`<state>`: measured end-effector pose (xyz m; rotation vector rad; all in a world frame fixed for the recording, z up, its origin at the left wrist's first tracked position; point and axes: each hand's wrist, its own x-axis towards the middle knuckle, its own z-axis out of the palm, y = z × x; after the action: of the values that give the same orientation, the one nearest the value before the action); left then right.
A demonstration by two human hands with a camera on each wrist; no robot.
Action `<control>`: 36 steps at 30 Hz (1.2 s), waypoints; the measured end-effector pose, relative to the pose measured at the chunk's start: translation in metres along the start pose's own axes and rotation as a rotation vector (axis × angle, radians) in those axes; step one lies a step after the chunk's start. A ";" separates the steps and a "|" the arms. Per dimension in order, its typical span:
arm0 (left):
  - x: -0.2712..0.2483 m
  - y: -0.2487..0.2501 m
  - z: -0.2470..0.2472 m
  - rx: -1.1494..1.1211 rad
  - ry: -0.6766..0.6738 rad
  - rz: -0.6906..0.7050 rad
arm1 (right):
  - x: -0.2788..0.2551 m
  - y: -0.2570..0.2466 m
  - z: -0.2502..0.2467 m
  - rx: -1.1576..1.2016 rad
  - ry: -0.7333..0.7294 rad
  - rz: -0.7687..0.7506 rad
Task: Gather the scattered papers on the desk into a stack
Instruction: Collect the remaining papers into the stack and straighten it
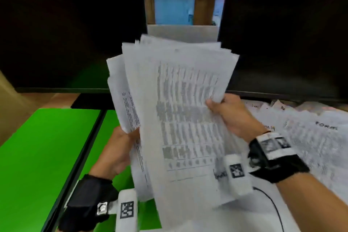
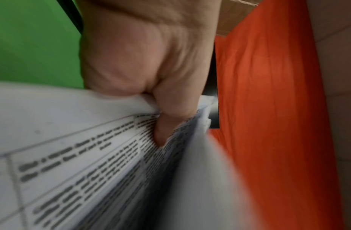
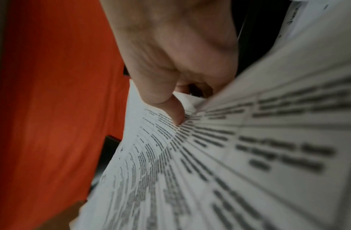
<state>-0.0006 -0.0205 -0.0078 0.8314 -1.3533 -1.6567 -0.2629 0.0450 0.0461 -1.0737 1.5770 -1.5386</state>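
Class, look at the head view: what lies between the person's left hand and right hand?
The bundle of printed papers fills that stretch: the left hand holds its left edge, the right hand its right edge. The head view shows this.

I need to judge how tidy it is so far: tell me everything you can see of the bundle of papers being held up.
The bundle of papers is white printed sheets, many with tables of blurred text. It is raised off the desk, roughly upright, before two dark monitors. Its edges are uneven and fanned. The left hand grips its lower left edge, the right hand its right edge, thumb on the front sheet.
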 end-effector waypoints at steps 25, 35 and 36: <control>-0.017 0.017 -0.027 0.300 0.301 0.249 | -0.042 0.021 0.080 -0.236 -0.010 -0.385; -0.012 0.011 -0.029 0.425 0.407 0.346 | -0.024 0.064 -0.064 -1.144 0.164 0.261; -0.012 0.011 -0.027 0.417 0.412 0.360 | -0.027 0.068 -0.088 -1.226 0.211 0.371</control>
<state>0.0306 -0.0229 -0.0024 1.0277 -1.4621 -0.8787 -0.3373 0.1050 -0.0174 -1.0755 2.7689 -0.3199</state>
